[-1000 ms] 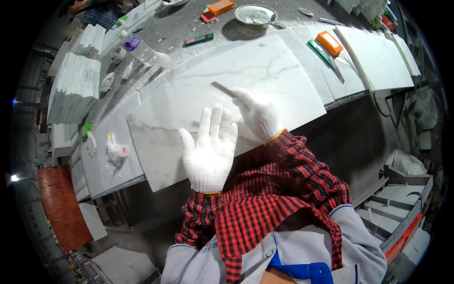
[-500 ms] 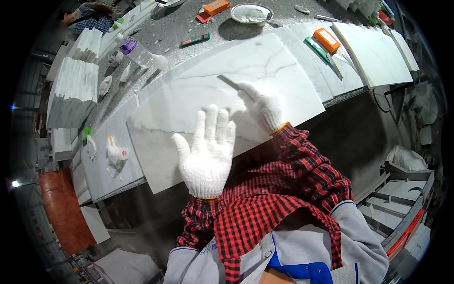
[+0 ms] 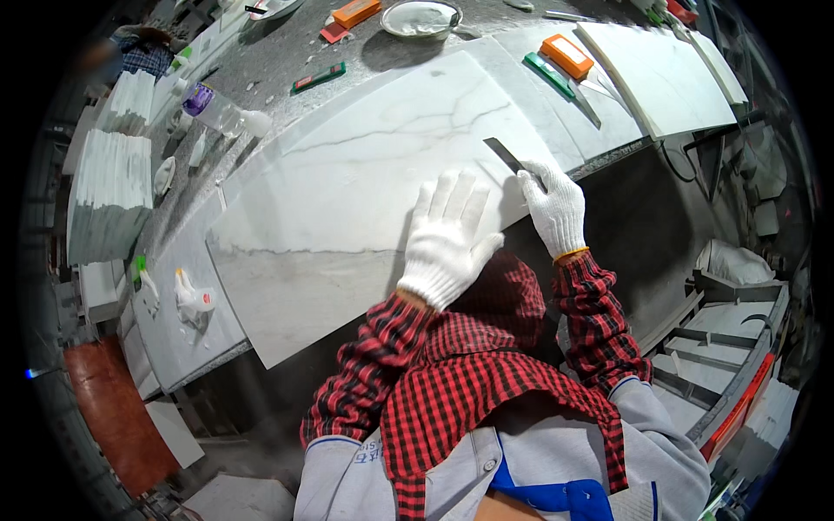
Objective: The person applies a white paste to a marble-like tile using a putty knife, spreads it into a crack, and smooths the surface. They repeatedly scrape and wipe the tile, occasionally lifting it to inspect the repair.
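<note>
A large white marble slab [image 3: 347,191] with grey veins lies in front of me on the bench. My left hand [image 3: 443,239], in a white knitted glove, rests palm down on the slab near its front edge, fingers spread and holding nothing. By the slab's right front edge, my gloved right hand [image 3: 556,204] is closed round a thin dark metal blade [image 3: 502,154]. Its free end points up and left over the slab. Whether the blade touches the stone I cannot tell. Red and black checked sleeves cover both forearms.
Beyond the slab are a green utility knife [image 3: 549,74], an orange box [image 3: 567,56], another green knife [image 3: 319,78], a bowl of white paste [image 3: 422,19] and a plastic bottle [image 3: 213,108]. Stacked slabs [image 3: 109,195] stand at left. A person [image 3: 143,54] is at the far left.
My left hand has turned from palm up to palm down and moved right onto the slab. My right hand has moved right with the blade. The view has shifted slightly.
</note>
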Demonstrator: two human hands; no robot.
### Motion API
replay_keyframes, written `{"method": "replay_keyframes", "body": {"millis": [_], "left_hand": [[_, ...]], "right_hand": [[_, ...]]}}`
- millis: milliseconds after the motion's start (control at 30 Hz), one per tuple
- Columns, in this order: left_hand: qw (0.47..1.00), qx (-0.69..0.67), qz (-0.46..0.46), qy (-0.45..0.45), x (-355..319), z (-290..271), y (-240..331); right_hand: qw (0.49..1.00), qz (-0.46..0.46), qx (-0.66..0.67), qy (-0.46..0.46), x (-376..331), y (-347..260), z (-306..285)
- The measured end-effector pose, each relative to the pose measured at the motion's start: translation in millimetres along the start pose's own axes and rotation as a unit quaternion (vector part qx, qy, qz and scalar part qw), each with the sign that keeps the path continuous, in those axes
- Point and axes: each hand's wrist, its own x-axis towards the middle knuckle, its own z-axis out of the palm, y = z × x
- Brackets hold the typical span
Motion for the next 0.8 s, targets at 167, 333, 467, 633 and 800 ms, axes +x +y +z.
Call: {"method": "replay_keyframes", "body": {"millis": [167,333,467,633,800], "left_hand": [[0.987,0.134,-0.026,-0.084,18.8,30.1,-36.6],[0.949,0.264,-0.163,-0.046,-29.7,-8.9,-92.5],[0.939,0.25,-0.232,0.049,-74.0,-45.2,-117.4],[0.949,0.206,-0.235,0.045,-100.1,-65.1,-85.6],[0.958,0.201,-0.204,-0.025,-113.2,-53.6,-61.3]], "right_hand": [[0.997,-0.029,-0.065,-0.015,1.7,-0.6,-4.9],[0.988,-0.053,-0.098,-0.107,12.2,-7.3,-12.6],[0.985,-0.055,-0.032,-0.163,12.6,-13.3,-3.2],[0.978,-0.101,-0.064,-0.17,10.0,-28.5,6.8],[0.969,-0.166,-0.134,-0.126,3.1,-30.1,17.1]]}}
